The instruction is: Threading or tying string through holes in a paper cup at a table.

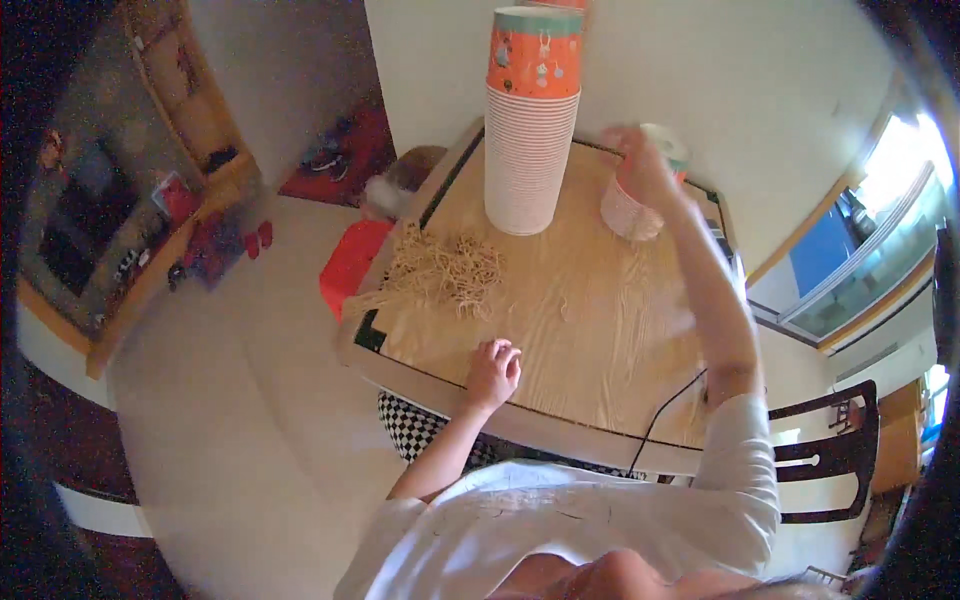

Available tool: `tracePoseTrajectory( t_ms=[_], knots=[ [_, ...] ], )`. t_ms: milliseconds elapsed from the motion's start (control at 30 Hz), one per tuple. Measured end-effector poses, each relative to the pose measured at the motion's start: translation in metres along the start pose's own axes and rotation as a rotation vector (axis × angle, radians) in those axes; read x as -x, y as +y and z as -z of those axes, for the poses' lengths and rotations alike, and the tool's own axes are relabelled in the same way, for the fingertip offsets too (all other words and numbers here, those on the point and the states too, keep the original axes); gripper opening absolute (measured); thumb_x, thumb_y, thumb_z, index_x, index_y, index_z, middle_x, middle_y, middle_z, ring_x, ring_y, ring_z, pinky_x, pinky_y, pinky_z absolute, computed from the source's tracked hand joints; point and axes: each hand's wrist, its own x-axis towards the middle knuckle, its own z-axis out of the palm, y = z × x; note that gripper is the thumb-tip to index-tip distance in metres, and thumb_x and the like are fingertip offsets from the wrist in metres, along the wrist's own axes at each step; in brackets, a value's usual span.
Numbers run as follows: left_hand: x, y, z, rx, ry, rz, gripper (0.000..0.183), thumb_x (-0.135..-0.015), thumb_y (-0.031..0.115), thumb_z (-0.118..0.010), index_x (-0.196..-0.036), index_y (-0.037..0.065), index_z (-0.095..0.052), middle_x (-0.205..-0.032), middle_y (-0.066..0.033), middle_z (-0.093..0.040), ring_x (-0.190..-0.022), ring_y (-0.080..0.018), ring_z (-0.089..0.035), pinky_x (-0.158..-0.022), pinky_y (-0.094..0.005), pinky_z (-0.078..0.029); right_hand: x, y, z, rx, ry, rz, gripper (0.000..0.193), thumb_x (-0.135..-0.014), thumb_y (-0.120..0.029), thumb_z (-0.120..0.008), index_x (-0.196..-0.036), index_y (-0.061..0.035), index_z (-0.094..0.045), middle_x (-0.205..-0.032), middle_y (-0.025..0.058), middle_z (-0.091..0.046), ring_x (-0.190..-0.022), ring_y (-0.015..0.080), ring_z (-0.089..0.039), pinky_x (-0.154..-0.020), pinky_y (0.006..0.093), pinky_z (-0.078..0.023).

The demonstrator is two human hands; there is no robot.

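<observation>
My left hand rests at the near edge of the wooden table, its fingers curled in, with nothing visible in them. My right arm reaches far across to the right, and my right hand is at a short stack of paper tubs. Motion smears its fingers, so their grip on the stack cannot be told. A tall stack of nested paper tubs stands at the far middle, its top one orange with a green band. Left of it lies a loose heap of tan string loops.
The wooden tabletop has dark corner trim. A black cable crosses its near right edge. A red container sits beyond the left edge. A dark chair stands at right, a checkered cloth below the near edge, and a wall behind.
</observation>
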Motion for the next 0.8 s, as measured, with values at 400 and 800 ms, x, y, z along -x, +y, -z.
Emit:
tracePoseTrajectory(
  t_ms=[400, 800],
  knots=[
    [0.007, -0.005, 0.006, 0.026, 0.024, 0.041, 0.014, -0.072, 0.011, -0.066, -0.084, 0.011, -0.059, -0.094, -0.0072, -0.057, -0.087, -0.0273, -0.055, -0.074, -0.0414, -0.044, -0.213, -0.059, 0.029, 0.520, -0.027, -0.067, 0.029, -0.078, -0.026, -0.065, -0.104, -0.0140, -0.063, -0.105, 0.0144, -0.061, -0.095, 0.0324, -0.060, -0.082, 0.0418, -0.048],
    [0.008, -0.008, 0.007, 0.041, 0.013, 0.056, 0.012, -0.072, 0.011, -0.066, -0.082, 0.010, -0.059, -0.093, -0.0075, -0.056, -0.085, -0.0276, -0.054, -0.074, -0.0412, -0.044, -0.228, -0.046, 0.006, 0.521, 0.022, -0.026, 0.017, -0.078, -0.022, -0.060, -0.090, -0.0102, -0.065, -0.087, 0.0105, -0.065, -0.082, 0.0292, -0.061, -0.073, 0.0394, -0.049]
  ],
)
